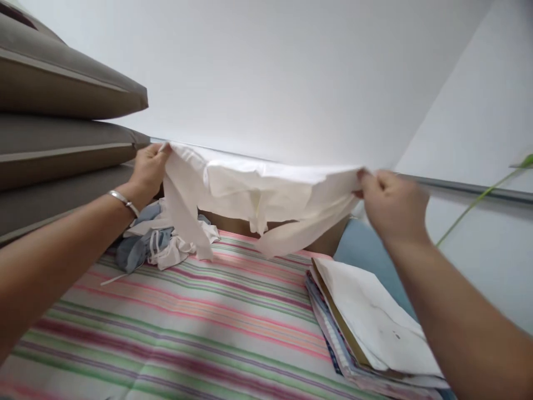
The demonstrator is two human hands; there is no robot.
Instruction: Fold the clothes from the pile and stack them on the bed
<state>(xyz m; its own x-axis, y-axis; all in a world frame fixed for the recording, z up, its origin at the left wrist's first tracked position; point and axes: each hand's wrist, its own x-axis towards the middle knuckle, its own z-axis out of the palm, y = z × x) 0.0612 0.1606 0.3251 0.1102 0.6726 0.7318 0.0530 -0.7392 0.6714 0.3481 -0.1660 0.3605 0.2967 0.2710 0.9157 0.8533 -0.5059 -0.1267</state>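
Observation:
A white long-sleeved shirt (275, 191) is stretched in the air between my two hands. My left hand (150, 166), with a silver bangle at the wrist, pinches one upper corner of it. At the opposite corner my right hand (391, 203), slightly blurred, grips the cloth between thumb and fingers. The shirt's lower parts hang loose above the striped bedsheet (200, 322). Beyond my left wrist lies a crumpled heap of white and grey-blue clothes (162, 239). Under my right forearm is a stack of folded clothes (375, 316), a white one on top.
Thick grey-brown cushions (70, 133) are piled at the left. A light blue padded surface (366, 255) stands behind the folded stack. The white wall (270, 72) rises at the back, and a green plant stem (474, 205) leans in at the right.

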